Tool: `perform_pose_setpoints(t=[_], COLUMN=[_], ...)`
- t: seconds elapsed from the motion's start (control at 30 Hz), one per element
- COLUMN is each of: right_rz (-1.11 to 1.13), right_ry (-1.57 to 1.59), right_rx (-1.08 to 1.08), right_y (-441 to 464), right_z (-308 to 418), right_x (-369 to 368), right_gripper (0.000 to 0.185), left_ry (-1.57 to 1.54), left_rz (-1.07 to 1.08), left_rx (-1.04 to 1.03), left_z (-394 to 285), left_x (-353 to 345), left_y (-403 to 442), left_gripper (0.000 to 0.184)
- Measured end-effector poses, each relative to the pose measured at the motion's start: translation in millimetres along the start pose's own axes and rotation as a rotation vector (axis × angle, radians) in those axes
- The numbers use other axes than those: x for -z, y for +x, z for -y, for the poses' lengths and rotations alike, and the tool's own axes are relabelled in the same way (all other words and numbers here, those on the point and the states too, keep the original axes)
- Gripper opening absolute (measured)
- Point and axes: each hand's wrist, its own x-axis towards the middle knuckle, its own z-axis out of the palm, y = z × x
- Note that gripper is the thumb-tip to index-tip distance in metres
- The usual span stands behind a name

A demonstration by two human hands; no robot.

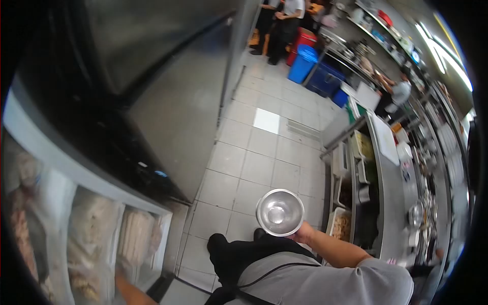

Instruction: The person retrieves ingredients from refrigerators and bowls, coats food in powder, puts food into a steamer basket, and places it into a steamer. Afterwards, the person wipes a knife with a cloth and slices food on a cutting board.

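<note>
Tiled floor at twelve o'clock, open drawer at eight.
Right hand grasps bowl, better keep level; left hand, I cannot tell.

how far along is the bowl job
Early, it seems. Done: the drawer is open. In hand: the right hand holds a metal bowl, apparently empty, while the left hand reaches into the drawer. Likely left: filling the bowl from the food, then shutting the drawer.

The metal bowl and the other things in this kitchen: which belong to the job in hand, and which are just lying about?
Likely in use:
metal bowl, in right hand
bagged food, by left hand

Just lying about:
blue bin
white board on the counter
</note>
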Motion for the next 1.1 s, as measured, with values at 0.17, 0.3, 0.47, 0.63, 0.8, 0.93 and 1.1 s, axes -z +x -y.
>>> perform_pose_setpoints(t=[0.17, 0.3, 0.47, 0.63, 0.8, 0.93, 1.1], right_rz=[-0.06, -0.019, 0.048, -0.015, 0.101, 0.12, 0.11], right_ry=[-0.075, -0.141, -0.156, -0.173, -0.211, -0.185, -0.175], right_rx=[-0.003, 0.018, 0.015, -0.049, -0.079, -0.053, 0.02], right_y=[45, 91, 93, 89, 86, 84, 111], right_z=[-38, -70, -78, -76, -72, -78, -104], right_x=[34, 51, 49, 45, 36, 21, 44], right_gripper=[0.025, 0.026, 0.027, 0.03, 0.037, 0.037, 0.037], left_ry=[0.187, 0.218, 0.252, 0.27, 0.282, 0.29, 0.312], left_rz=[-0.006, -0.015, -0.007, 0.008, 0.011, 0.008, 0.015], left_rx=[0.111, 0.124, 0.133, 0.136, 0.126, 0.11, 0.083], left_z=[-26, -17, -17, -23, -24, -22, -27], left_x=[28, 19, 23, 21, 24, 24, 32], left_y=[4, 22, 32, 37, 44, 46, 51], left_gripper=[0.054, 0.055, 0.055, 0.056, 0.057, 0.057, 0.058])
